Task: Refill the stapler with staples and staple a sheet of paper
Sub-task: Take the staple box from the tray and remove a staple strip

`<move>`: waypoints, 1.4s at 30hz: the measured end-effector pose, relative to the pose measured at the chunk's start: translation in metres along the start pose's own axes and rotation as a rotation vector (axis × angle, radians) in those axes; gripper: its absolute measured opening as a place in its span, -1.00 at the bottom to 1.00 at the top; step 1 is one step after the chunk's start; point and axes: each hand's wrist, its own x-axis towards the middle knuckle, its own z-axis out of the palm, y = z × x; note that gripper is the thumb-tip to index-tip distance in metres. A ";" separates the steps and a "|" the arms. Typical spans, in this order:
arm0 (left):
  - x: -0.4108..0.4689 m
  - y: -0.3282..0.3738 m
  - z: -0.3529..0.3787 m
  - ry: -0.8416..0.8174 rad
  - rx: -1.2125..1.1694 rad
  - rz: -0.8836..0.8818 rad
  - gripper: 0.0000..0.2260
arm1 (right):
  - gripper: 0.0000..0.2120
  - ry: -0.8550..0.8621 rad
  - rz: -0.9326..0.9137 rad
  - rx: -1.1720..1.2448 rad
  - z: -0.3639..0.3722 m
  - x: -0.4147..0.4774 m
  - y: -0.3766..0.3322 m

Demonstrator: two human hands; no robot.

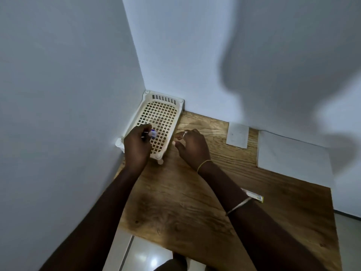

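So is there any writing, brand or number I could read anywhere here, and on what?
None can be read.
Blue-and-white item in the left hand: print too blurred.
Yellow-edged packet on the table: too small to read.
Small sheet and large sheet: no print visible.

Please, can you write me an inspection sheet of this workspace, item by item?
Surface: brown wood-grain tabletop, set in a corner.
Job's things: small blue-and-white object, held, too blurred to name; large white paper sheet and small white paper piece lying flat at far right; thin yellow-edged box, partly hidden by an arm.
Clutter: white plastic lattice basket in the corner.
Hands: left hand grips the object over the basket; right hand loosely curled beside it, nothing seen in it.
Cables: nothing seen.
Surroundings: plain white walls; glossy tiled floor below.
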 end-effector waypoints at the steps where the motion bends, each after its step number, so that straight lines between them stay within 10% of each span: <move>1: 0.008 -0.004 -0.003 -0.003 0.052 -0.036 -0.74 | -0.77 -0.006 0.001 0.005 0.009 0.008 -0.006; 19: 0.035 -0.021 0.009 -0.153 0.135 -0.127 -0.57 | -0.66 0.028 0.029 -0.032 0.068 0.055 -0.018; 33: -0.055 0.042 0.050 -0.288 -0.805 -0.137 -0.64 | -0.58 0.257 0.114 0.345 -0.061 -0.050 0.026; 42: -0.095 0.087 0.067 -0.436 -0.942 -0.040 -0.76 | -0.57 0.336 0.180 0.449 -0.106 -0.119 0.044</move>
